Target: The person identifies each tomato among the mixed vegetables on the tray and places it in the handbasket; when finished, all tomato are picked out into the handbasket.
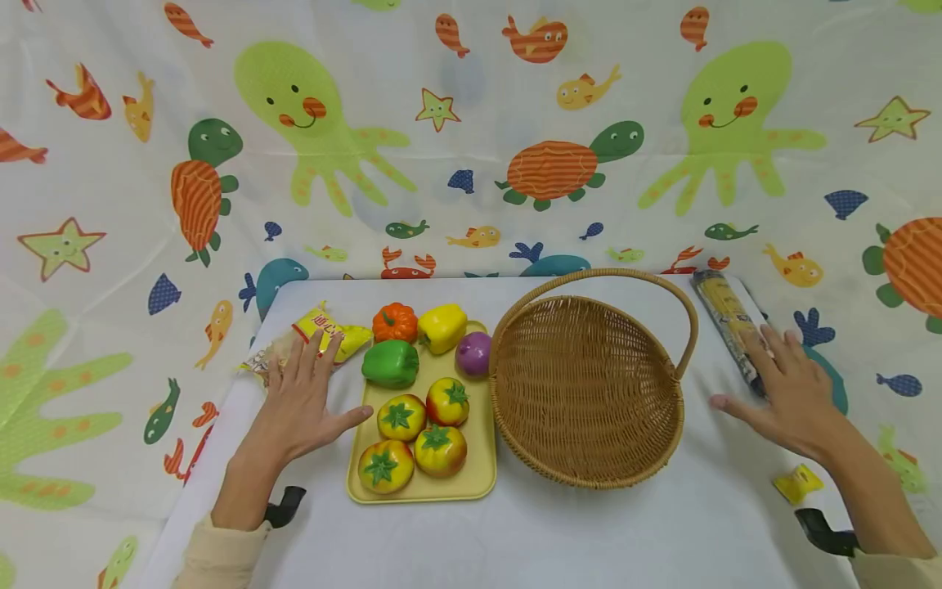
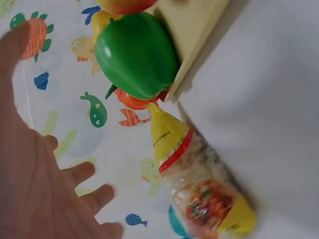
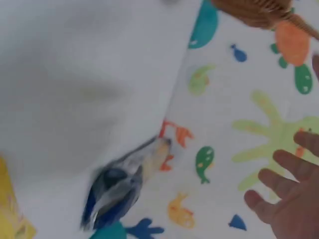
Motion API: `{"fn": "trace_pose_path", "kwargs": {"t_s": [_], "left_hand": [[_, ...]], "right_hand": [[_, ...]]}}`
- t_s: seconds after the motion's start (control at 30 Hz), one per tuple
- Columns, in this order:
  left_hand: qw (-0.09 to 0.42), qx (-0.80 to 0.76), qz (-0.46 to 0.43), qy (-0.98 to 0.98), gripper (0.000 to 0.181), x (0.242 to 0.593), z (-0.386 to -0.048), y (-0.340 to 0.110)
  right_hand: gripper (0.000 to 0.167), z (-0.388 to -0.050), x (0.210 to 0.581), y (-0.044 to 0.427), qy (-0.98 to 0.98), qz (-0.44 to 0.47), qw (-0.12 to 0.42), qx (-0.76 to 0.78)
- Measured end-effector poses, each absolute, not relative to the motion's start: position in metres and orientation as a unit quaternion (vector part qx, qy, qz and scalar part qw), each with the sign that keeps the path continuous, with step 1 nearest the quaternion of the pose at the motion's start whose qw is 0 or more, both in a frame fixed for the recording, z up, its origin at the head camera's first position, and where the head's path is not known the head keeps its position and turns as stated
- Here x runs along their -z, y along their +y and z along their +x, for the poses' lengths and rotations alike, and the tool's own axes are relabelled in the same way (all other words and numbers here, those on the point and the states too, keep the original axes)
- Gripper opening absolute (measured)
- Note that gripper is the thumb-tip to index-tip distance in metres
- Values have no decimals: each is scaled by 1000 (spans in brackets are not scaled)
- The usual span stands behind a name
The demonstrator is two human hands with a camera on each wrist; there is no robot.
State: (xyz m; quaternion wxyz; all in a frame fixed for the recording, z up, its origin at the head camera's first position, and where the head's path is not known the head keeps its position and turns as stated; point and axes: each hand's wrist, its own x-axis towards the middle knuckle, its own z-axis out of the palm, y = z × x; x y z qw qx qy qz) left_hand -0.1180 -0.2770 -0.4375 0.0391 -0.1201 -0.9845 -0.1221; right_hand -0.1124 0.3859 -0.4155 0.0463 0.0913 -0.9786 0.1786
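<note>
My left hand (image 1: 300, 406), fingers spread and holding nothing, hovers left of the yellow tray (image 1: 471, 483), partly covering a clear and yellow food bag (image 1: 318, 321). That bag (image 2: 199, 184) lies beside the green pepper (image 2: 137, 55) in the left wrist view, apart from the left palm (image 2: 45, 184). On the right, my right hand (image 1: 798, 397) is spread and empty, its fingers overlapping a long clear packet (image 1: 724, 315) in the head view. The right wrist view shows the packet (image 3: 117, 186) at a distance from the right hand (image 3: 299, 194).
A wicker basket (image 1: 586, 393) with an arched handle stands right of the tray. On the tray lie several red-yellow fruits (image 1: 440, 451), a yellow pepper (image 1: 442, 328), an orange pumpkin (image 1: 395, 322) and a purple onion (image 1: 474, 354). A small yellow packet (image 1: 798, 484) lies near the right forearm.
</note>
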Motion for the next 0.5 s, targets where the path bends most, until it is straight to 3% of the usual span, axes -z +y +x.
{"fn": "trace_pose_path", "kwargs": {"t_s": [0.07, 0.17, 0.33, 0.4, 0.5], "left_hand": [[14, 162, -102, -981, 106, 439, -116, -278], [-18, 247, -71, -966, 88, 447, -113, -281], [-17, 317, -47, -947, 53, 471, -113, -285], [-13, 326, -41, -944, 48, 479, -113, -285], [-17, 345, -24, -938, 47, 489, -114, -283]], "right_hand": [[91, -103, 405, 377, -971, 55, 80, -219], [70, -84, 390, 351, -945, 8, 181, -273], [42, -49, 368, 288, -845, 81, 350, -397], [38, -38, 359, 260, -777, 154, 370, -485], [39, -26, 347, 215, -666, 266, 341, -608]]}}
